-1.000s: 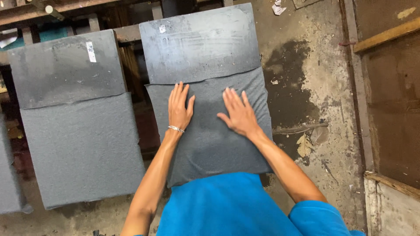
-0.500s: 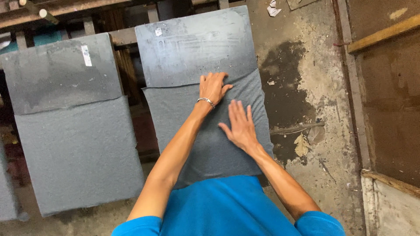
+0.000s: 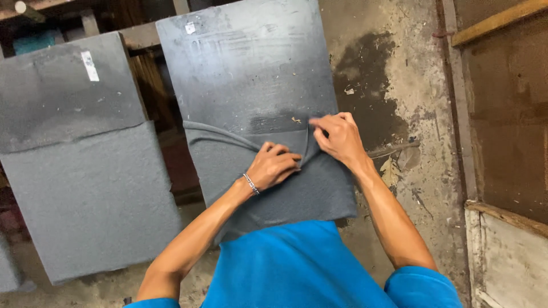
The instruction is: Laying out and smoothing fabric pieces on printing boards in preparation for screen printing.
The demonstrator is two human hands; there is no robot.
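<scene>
Felt sheet: a grey felt sheet point(image 3: 285, 188) lies on the near half of a dark board, at the middle of the view, its far edge rucked into a fold.
Right hand: the right hand point(image 3: 338, 137) is closed, pinching the far edge of the felt sheet and lifting a small ridge of it.
Left hand: the left hand point(image 3: 275, 165) is curled shut, its fingers gripping the felt just left of the ridge; a metal bracelet point(image 3: 250, 183) sits at the wrist.
Board: the dark grey board point(image 3: 251, 63) shows bare on its far half, with a small white sticker point(image 3: 190, 27) near its far left corner.
Left neighbour: a second board point(image 3: 68, 91) lies to the left, its near half under a flat felt piece point(image 3: 91, 199).
Floor: stained concrete floor point(image 3: 399, 74) lies to the right.
Person: blue shirt point(image 3: 297, 268) at the near edge.
</scene>
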